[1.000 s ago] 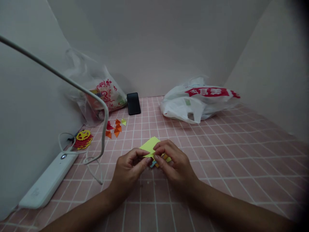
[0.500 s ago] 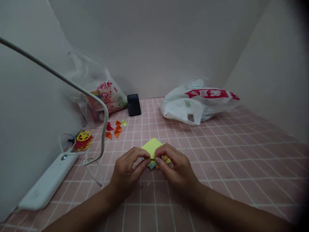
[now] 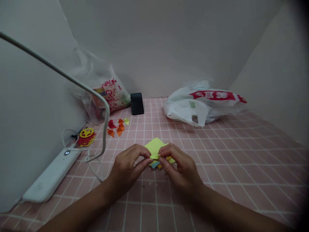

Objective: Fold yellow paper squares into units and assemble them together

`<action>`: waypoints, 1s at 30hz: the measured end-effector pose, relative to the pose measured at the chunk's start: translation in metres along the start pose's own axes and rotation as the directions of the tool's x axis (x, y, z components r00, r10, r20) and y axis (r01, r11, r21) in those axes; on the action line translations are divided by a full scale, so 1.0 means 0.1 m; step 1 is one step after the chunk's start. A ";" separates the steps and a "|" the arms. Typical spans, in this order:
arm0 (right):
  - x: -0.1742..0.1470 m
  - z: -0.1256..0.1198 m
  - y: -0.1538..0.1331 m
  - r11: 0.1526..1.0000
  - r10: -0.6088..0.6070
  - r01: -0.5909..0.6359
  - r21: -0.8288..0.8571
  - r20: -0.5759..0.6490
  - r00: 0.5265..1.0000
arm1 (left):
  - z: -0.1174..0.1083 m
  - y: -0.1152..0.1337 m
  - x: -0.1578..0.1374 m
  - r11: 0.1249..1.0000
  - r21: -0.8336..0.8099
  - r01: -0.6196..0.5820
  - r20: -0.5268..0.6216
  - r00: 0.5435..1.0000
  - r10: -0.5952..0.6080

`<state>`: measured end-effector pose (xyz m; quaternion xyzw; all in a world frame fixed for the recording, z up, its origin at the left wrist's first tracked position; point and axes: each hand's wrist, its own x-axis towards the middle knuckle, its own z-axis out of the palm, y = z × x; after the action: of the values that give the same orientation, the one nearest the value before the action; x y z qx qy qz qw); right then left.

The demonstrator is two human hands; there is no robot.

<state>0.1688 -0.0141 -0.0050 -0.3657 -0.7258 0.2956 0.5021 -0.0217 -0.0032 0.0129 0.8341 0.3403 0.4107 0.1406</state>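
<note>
Between my two hands is a small folded piece of yellow paper (image 3: 154,157), pinched from both sides. My left hand (image 3: 129,166) closes thumb and forefinger on its left end. On the right end, my right hand (image 3: 181,167) does the same. Right behind and below it lies a stack of coloured paper squares (image 3: 155,145), with yellow on top and blue and orange corners poking out at the front. My fingers cover part of the stack and most of the folded piece.
Several small folded paper pieces (image 3: 120,129) in red, orange and yellow lie at the back left. Near them are a black phone (image 3: 137,103), yellow and red cut-outs (image 3: 86,133), a white power strip (image 3: 53,174), and a grey cable (image 3: 106,119). Plastic bags (image 3: 188,106) (image 3: 113,93) stand behind.
The whole view has shifted slightly, so things sit a little further right. My hands have drawn slightly apart, and more of the folded yellow paper shows between my fingertips.
</note>
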 end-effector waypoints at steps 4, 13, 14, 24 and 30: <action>0.01 -0.01 -0.02 1.000 -0.022 0.022 -0.007 -0.037 0.999 | -0.01 -0.02 0.00 0.999 0.033 -0.025 -0.054 0.998 0.027; 0.00 0.01 -0.02 0.996 -0.083 0.081 -0.042 -0.054 0.995 | 0.05 -0.04 -0.02 0.998 -0.060 -0.036 -0.043 0.999 0.033; 0.00 0.01 -0.02 0.995 -0.089 0.087 -0.044 -0.050 0.995 | 0.05 -0.03 -0.02 0.998 -0.054 -0.028 -0.033 0.999 0.026; -0.02 0.02 0.00 0.992 -0.107 0.105 -0.068 -0.033 0.994 | 0.05 0.00 -0.01 0.993 -0.117 0.030 -0.035 0.999 -0.035; -0.03 0.02 -0.03 0.992 -0.108 0.105 -0.063 -0.044 0.993 | 0.05 0.05 0.01 0.971 -0.230 0.062 -0.097 0.992 -0.086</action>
<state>0.1665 -0.0178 -0.0051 -0.3484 -0.7408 0.2375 0.5230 -0.0154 -0.0060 0.0127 0.7765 0.3290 0.4849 0.2316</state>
